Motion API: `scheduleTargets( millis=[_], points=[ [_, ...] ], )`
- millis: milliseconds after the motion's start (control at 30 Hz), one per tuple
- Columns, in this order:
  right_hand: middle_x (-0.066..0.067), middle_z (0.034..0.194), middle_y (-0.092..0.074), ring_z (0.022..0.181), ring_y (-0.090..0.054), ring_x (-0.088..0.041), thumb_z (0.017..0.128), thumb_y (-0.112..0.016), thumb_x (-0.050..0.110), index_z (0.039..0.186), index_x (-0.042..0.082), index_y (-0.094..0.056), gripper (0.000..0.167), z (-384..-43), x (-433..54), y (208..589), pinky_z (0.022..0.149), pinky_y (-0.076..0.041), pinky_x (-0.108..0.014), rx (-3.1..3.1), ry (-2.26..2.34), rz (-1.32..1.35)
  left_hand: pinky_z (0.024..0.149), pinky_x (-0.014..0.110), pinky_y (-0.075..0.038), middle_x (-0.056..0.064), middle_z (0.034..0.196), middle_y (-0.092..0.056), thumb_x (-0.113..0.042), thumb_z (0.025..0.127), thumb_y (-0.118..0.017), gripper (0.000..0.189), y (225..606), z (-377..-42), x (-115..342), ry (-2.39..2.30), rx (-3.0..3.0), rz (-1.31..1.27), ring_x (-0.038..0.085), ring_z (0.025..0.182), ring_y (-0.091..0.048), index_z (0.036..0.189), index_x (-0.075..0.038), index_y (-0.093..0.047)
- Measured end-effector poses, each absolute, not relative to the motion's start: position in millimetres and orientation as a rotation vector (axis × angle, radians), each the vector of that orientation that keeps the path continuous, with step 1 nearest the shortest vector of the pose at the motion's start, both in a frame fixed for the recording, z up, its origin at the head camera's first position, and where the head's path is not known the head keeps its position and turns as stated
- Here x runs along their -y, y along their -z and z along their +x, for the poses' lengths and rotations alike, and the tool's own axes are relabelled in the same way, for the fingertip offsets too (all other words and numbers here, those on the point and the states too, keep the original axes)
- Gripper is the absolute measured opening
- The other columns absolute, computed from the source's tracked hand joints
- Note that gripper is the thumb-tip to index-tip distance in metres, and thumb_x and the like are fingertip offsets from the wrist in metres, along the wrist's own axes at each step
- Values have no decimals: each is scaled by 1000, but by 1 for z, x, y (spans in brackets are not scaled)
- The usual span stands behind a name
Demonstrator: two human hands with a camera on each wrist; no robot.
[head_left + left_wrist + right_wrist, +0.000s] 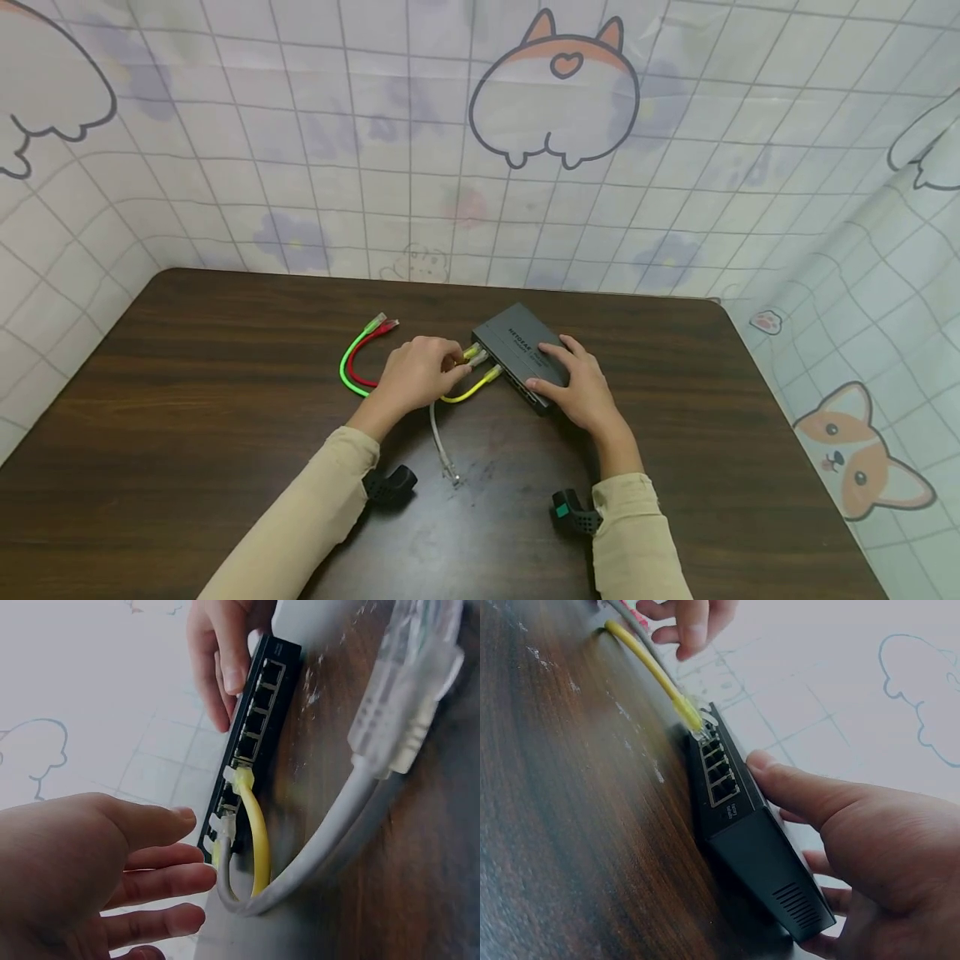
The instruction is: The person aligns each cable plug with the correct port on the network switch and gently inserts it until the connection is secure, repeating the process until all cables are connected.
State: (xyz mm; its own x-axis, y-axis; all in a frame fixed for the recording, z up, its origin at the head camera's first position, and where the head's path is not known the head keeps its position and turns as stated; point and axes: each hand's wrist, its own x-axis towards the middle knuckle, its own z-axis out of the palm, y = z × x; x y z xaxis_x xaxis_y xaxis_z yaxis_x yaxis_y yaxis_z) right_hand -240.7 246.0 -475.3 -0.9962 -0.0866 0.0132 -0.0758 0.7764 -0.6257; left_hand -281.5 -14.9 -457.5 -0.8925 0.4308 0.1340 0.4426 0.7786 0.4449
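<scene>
A dark grey network switch (517, 346) lies on the table, its row of ports (259, 720) facing the cables. My right hand (577, 383) holds it from above, the thumb near the port-side edge and a finger round the back edge. Plugged into the ports are a yellow cable (468, 392) and a grey cable (223, 855); another yellowish plug (471, 352) sits close beside the grey one. My left hand (420, 371) hovers by these plugs with its fingers loosely extended. Whether an index fingertip touches the grey plug, I cannot tell.
A green cable (345, 367) and a red cable (356, 354) curve left of my left hand, plugs pointing up. The grey cable's loose plug (450, 473) lies nearer me on the brown table (225, 467). A patterned curtain (375, 167) encloses the table's back and sides.
</scene>
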Motion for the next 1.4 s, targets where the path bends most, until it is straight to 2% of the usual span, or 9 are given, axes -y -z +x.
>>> scheduleTargets(
  millis=[233,533,800,933,1067,1400],
  points=[
    [-13,159,-22,143,-23,-44,87,-70,40,144,21,-46,65,-241,-246,475,105,-26,-69,-2954,1036,-134,53,27,-40,-8,81,-66,-35,88,-69,15,458,-274,27,816,2959,-731,9,61,-53,95,-21,-72],
    [-13,159,-23,142,-25,-43,87,-70,40,144,21,-46,65,-242,-244,475,104,-29,-67,-2955,1040,-137,53,25,-37,-13,79,-65,-28,85,-74,15,462,-260,47,904,2937,-895,6,57,-47,97,-20,-72],
    [-13,159,-23,142,-25,-43,87,-70,39,144,20,-46,65,-242,-244,475,102,-33,-65,-2958,1036,-133,58,19,-42,-6,93,-66,-21,82,-78,22,465,-261,61,1105,2847,-1444,4,60,-49,103,-19,-73],
    [-13,159,-23,142,-25,-43,87,-71,39,144,20,-46,65,-242,-244,476,102,-34,-64,-2958,1030,-122,59,19,-41,-11,97,-66,-22,81,-79,20,465,-261,61,1103,2893,-1631,3,63,-47,100,-25,-74],
    [-13,159,-23,141,-26,-43,87,-71,39,144,20,-46,65,-241,-244,476,102,-34,-63,-2956,1035,-122,61,18,-41,-16,97,-63,-22,80,-79,17,464,-259,59,1047,2953,-1677,2,65,-48,95,-28,-74],
    [-14,159,-24,141,-26,-43,87,-71,37,143,19,-46,64,-241,-243,474,102,-34,-63,-2956,1033,-127,63,17,-43,-15,91,-62,-18,78,-80,11,463,-257,58,1058,2927,-1739,3,69,-51,85,-26,-76]
  ],
)
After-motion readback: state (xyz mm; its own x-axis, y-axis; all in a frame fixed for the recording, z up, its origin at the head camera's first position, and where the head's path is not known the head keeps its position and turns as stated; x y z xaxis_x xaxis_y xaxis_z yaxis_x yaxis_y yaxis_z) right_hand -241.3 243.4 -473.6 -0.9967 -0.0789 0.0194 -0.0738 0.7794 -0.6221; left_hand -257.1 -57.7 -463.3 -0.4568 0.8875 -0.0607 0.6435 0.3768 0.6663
